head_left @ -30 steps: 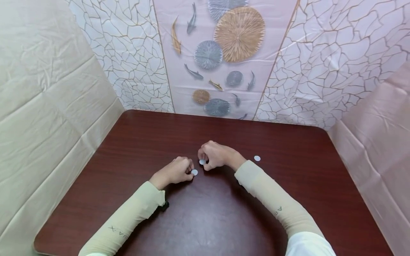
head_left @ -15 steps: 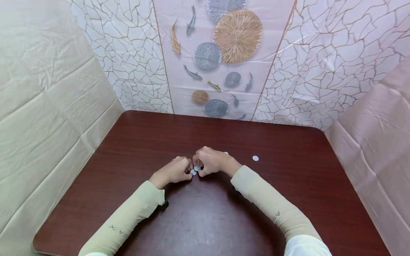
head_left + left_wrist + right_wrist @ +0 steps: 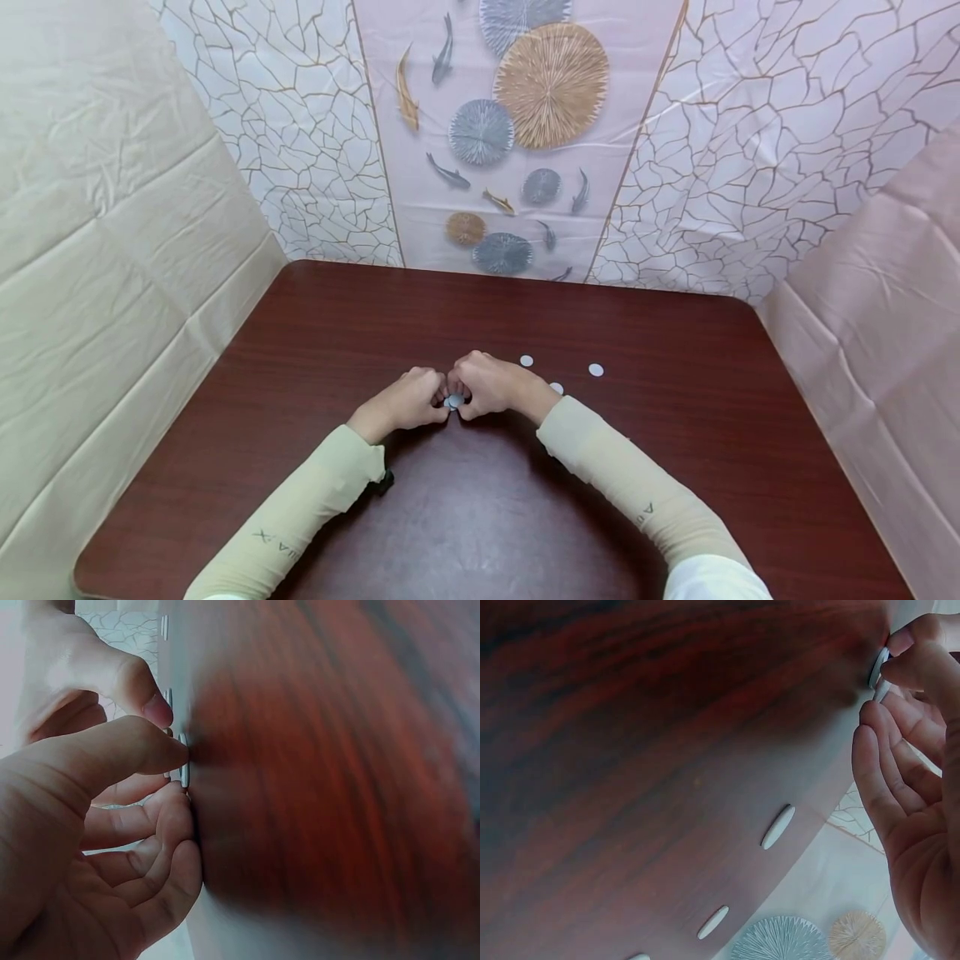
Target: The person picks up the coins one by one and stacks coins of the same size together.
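Note:
Two small white round discs meet at the middle of the table in the head view. My left hand [image 3: 405, 402] pinches one disc [image 3: 184, 760] on edge between thumb and fingertips, low at the tabletop. From the right, my right hand [image 3: 486, 383] pinches the other disc [image 3: 457, 401] between thumb and fingers. That disc overlaps the left one in the head view, covering much of it. The thumbs and fingertips of both hands are close together. In the right wrist view, a disc [image 3: 878, 667] shows beside the right thumb, with another pale edge right behind it.
Loose white discs lie behind and beside the right wrist: one [image 3: 527, 361], one [image 3: 596, 370] further right, and one [image 3: 557, 388] partly behind the cuff. The dark reddish-brown table [image 3: 480, 508] ends at a patterned curtain [image 3: 480, 208] at the back.
My right hand has moved left and nearer to me, bringing its disc over the left hand's disc. Two loose discs have come into view from behind the right arm. My left hand stays put.

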